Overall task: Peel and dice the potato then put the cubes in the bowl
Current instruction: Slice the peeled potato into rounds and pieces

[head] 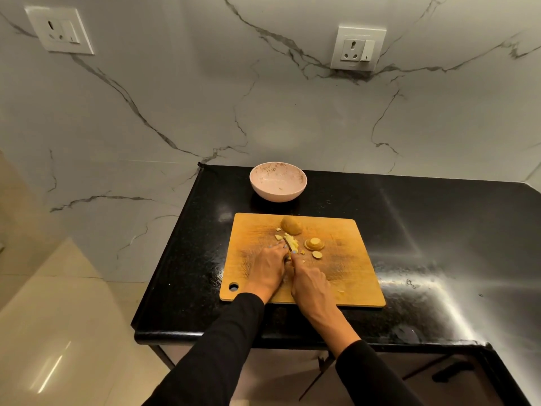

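Observation:
On the wooden cutting board (345,265) lies a potato half (291,225) at the far edge, with cut potato strips (291,241) just in front of it. Round slices (314,244) and a smaller piece (317,254) sit to the right, and small bits are scattered around. My right hand (310,284) grips a knife (289,246) whose blade lies against the strips. My left hand (268,268) rests on the board, fingertips touching the left side of the strips. The pink bowl (278,181) stands behind the board and holds almost nothing.
The board lies on a black counter (424,230) whose left edge (164,273) drops to a tiled floor. A marble wall with two sockets (357,48) rises behind the bowl. The counter stretches bare to the right.

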